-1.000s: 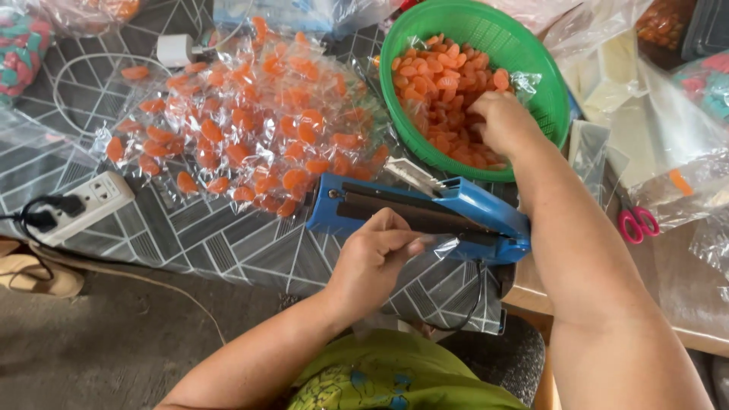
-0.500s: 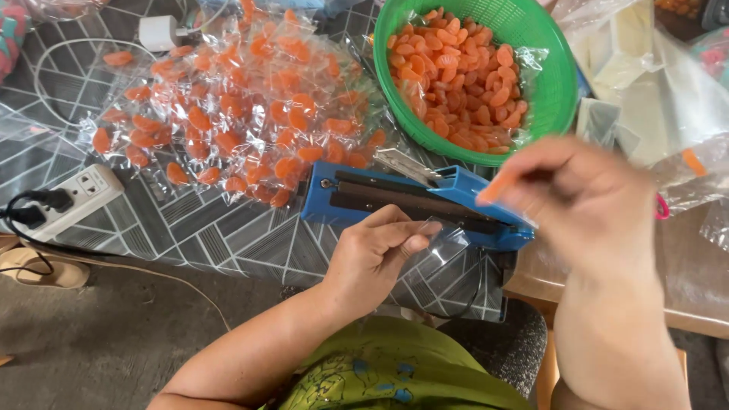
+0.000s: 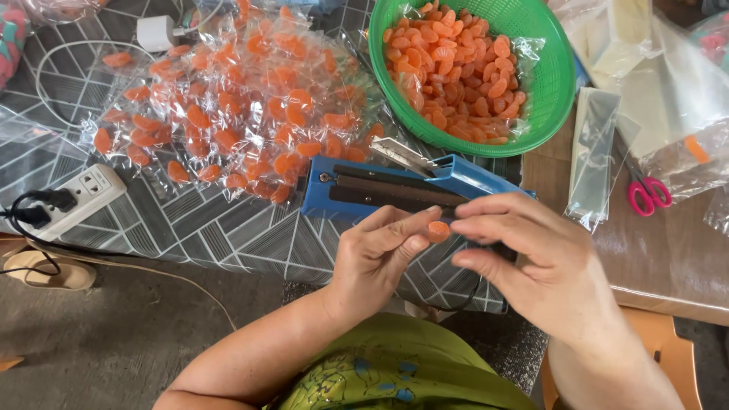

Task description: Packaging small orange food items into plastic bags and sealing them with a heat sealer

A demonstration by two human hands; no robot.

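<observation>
**In front of the blue sealer: one orange candy between two hands**

Just in front of the blue heat sealer (image 3: 395,190), both hands meet over the table edge. The right hand (image 3: 531,266) pinches a small orange jelly candy (image 3: 438,231) at its fingertips, and the left hand (image 3: 380,254) has thumb and fingers closed on what I think is a little clear bag, though the film is barely visible here, so I can't swear to it. The candy sits right between the two sets of fingertips, touching both.

My guess on handling: that candy is featherlight, soft and a bit squashy, probably slightly tacky, so a light pinch across its flat faces is plenty. The bag would be thin and slippery, best held at the mouth edge.

Around the sealer: behind it to the right, a green plastic basket (image 3: 558,83) full of loose orange candies. Behind it to the left, a big heap of bagged candies (image 3: 228,106). Right of it, a stack of empty clear bags (image 3: 596,156) and pink-handled scissors (image 3: 645,190). Far left of it, a white power strip (image 3: 80,197) with a black plug.

The sealer's raised arm sits close behind the fingers, so there's not much room back there.
</observation>
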